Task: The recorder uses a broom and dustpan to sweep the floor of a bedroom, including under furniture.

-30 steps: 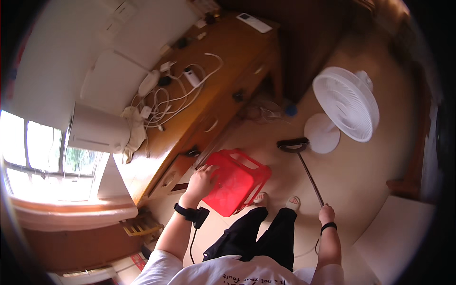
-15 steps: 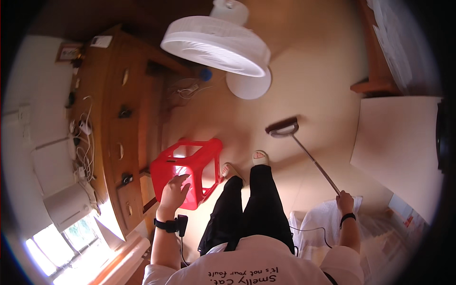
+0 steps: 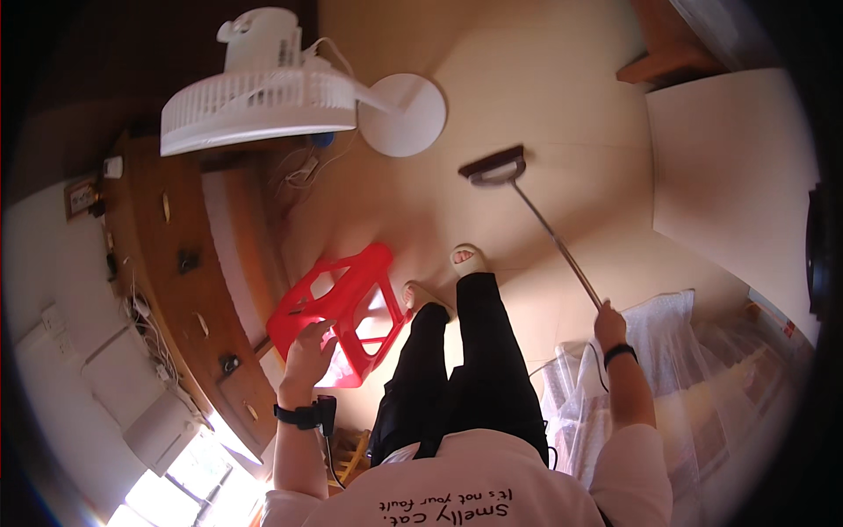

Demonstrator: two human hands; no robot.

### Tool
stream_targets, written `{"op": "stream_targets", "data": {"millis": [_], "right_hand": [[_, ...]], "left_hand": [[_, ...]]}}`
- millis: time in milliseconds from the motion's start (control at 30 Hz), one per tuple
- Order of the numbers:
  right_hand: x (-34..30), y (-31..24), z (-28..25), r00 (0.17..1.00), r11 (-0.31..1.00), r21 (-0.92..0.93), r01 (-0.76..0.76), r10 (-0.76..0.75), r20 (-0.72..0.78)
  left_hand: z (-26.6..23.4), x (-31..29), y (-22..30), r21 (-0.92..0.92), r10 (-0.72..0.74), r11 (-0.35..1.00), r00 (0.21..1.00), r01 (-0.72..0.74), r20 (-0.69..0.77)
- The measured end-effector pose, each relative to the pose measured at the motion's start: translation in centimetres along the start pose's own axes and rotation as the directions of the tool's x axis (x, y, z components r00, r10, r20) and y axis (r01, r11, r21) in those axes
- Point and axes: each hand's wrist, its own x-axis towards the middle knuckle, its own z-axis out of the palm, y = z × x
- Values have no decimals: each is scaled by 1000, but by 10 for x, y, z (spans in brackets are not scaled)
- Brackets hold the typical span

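Note:
My right hand (image 3: pixel 611 325) is closed round the upper end of a broom's long thin metal pole (image 3: pixel 562 244). The dark, wide broom head (image 3: pixel 493 167) rests on the floor ahead of my feet. My left hand (image 3: pixel 307 353) hovers at a red plastic stool (image 3: pixel 341 294) on my left, fingers loosely apart. Whether it touches the stool cannot be made out. My feet, in pale slippers (image 3: pixel 468 259), stand just right of the stool.
A white fan (image 3: pixel 259 105) with a round base (image 3: pixel 403 116) stands at the far left. Wooden drawers (image 3: pixel 180 255) line the left side, with cables (image 3: pixel 303 171) on the floor nearby. A white panel (image 3: pixel 733 162) stands right. Sheer white fabric (image 3: pixel 650 378) lies near my right arm.
The view has turned, shifting the fan left and the fabric further into sight. The broom remains in my right hand, its head now farther ahead of my feet. My left hand stays by the stool.

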Motion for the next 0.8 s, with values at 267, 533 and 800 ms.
{"op": "stream_targets", "data": {"millis": [267, 533, 800], "right_hand": [[-107, 117, -21, 963, 973, -5, -231, 230, 141], [-8, 64, -84, 991, 978, 175, -115, 125, -49], [186, -161, -256, 983, 972, 186, 145, -121, -135]], "left_hand": [[-8, 32, 87, -9, 218, 976, 976, -218, -14], [-49, 73, 159, 137, 460, 881, 888, -453, -24], [-121, 162, 209, 90, 618, 784, 786, -615, -18]]}}
